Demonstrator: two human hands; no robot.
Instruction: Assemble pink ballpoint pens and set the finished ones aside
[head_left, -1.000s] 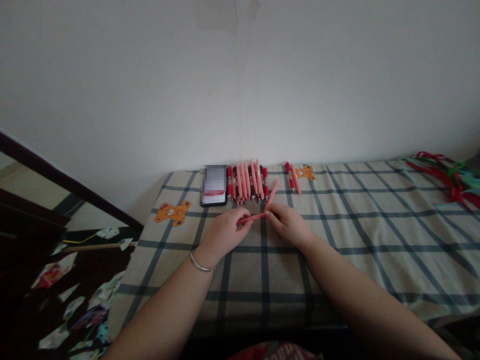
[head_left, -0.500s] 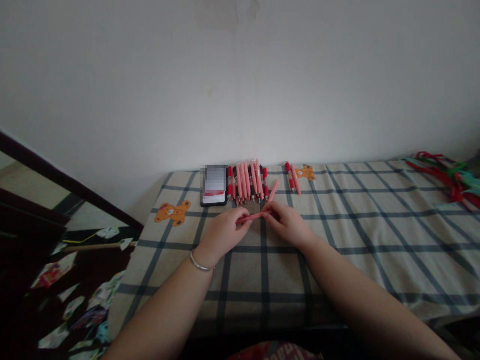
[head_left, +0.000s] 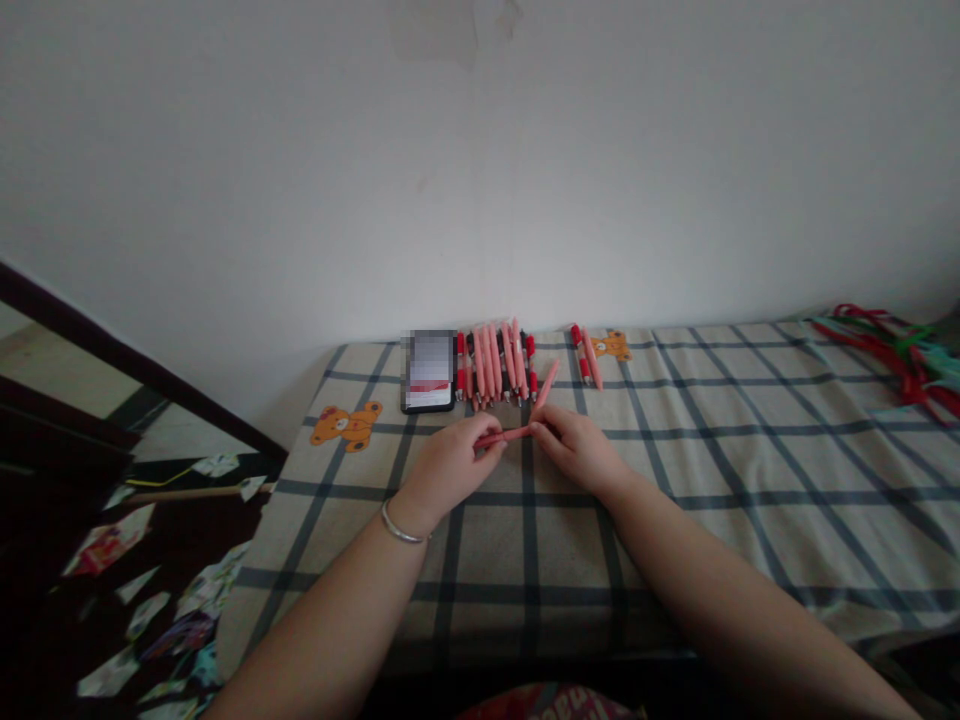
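Between my two hands a pink pen [head_left: 515,434] lies almost level, just above the checked cloth. My left hand [head_left: 457,455], with a silver bangle at the wrist, pinches its left end. The fingers of my right hand [head_left: 574,450] are closed on its right end. Another pink pen [head_left: 549,380] slants up and away just beyond my right fingers; its lower end is hidden by them. Ahead of my hands lies a row of pink, red and black pens [head_left: 495,362], set side by side.
A phone [head_left: 429,372] lies left of the row. To the right are a red pen [head_left: 580,353] and a pink pen [head_left: 592,358]. Red and green ribbons [head_left: 911,360] lie at the far right. The wall [head_left: 480,200] rises behind the checked tablecloth [head_left: 675,560]. Scraps cover the floor at left.
Both hands stay nearly in place on the pen. My right fingers have shifted slightly. The rows of pens and the phone have not moved.
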